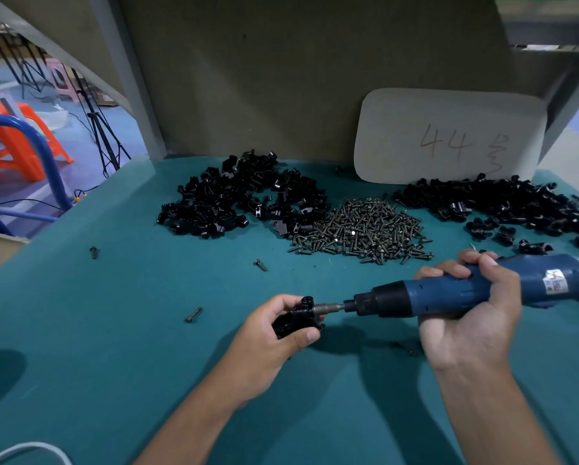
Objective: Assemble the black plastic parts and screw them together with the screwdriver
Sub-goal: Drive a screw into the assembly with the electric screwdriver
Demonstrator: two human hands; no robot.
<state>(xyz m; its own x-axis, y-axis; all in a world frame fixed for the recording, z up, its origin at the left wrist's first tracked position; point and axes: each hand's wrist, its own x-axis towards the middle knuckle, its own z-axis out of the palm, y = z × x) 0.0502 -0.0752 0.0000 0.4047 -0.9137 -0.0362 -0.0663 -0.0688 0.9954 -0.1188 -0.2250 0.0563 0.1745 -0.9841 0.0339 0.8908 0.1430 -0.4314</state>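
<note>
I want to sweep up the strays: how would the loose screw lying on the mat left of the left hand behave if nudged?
The loose screw looks like a rigid metal shank with a wider head, so it would probably roll in a curve rather than straight. The green mat looks soft, likely damping any roll. It seems small and light, so fingertips should lift it easily.

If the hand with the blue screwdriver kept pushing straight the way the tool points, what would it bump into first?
The right hand aims the blue screwdriver leftward, and its bit already looks to be touching the black plastic part that the left hand grips. So the part comes first, then probably that hand.
</note>
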